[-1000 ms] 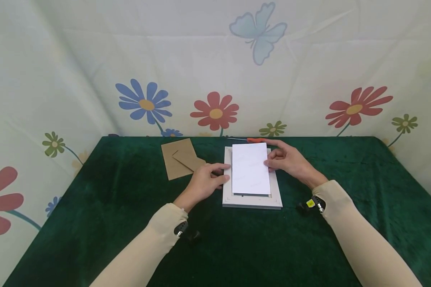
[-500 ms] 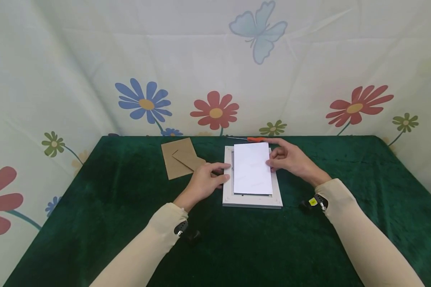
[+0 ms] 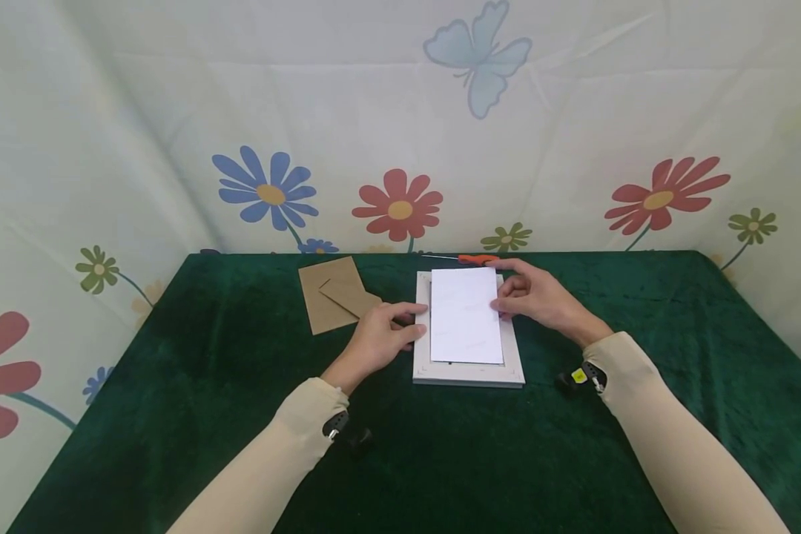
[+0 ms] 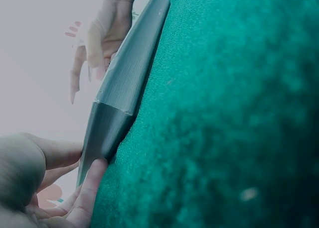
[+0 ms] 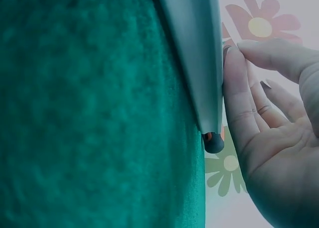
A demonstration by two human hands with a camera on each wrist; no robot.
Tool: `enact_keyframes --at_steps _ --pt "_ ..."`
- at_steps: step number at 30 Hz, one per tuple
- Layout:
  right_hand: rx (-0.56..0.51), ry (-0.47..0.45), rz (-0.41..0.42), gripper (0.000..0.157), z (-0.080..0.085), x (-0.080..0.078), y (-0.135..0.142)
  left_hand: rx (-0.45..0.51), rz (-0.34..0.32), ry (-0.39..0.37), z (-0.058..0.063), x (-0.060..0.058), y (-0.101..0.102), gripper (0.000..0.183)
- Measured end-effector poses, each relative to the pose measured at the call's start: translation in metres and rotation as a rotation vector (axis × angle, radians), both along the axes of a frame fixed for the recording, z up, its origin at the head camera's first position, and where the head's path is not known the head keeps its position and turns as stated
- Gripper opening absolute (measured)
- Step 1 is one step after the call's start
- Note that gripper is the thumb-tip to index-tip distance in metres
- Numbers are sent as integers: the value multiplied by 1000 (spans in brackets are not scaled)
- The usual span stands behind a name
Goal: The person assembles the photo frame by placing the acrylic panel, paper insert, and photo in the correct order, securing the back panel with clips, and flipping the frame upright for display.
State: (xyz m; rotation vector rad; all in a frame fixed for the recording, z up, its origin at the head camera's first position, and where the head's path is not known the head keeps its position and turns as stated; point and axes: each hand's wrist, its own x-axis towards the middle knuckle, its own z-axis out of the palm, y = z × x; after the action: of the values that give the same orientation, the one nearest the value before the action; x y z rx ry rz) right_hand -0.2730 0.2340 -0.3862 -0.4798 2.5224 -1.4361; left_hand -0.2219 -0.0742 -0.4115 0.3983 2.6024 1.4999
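Observation:
In the head view a white picture frame lies back side up on the green cloth. Over its opening is a white rectangular sheet, covering most of it. My right hand pinches the sheet's right edge between thumb and fingers, with the index finger stretched toward the screwdriver's handle. My left hand grips the frame's left edge, thumb and fingers spread along it. The left wrist view shows the frame's thick side with fingertips at its corner. From the right wrist, the thumb and a finger meet just above the frame's edge.
A brown backing board with a stand flap lies left of the frame, partly behind my left hand. A screwdriver with an orange handle lies behind the frame, near the cloth's far edge. A flowered curtain hangs behind.
The white sheet shifts slightly right, then back left over the frame's opening, with my right hand moving along with it. My left hand stays at the frame's left edge.

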Motion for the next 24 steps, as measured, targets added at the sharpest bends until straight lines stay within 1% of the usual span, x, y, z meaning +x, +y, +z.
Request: enact_keyframes --at_steps 9,17,24 --pt "61 24 15 63 2 0 -1 12 -12 -5 2 -1 0 42" --pt "45 22 -40 46 1 -1 -5 12 -14 -6 1 -2 0 42" --pt "25 42 -85 40 -2 -2 -7 7 -17 -3 1 -2 0 42"
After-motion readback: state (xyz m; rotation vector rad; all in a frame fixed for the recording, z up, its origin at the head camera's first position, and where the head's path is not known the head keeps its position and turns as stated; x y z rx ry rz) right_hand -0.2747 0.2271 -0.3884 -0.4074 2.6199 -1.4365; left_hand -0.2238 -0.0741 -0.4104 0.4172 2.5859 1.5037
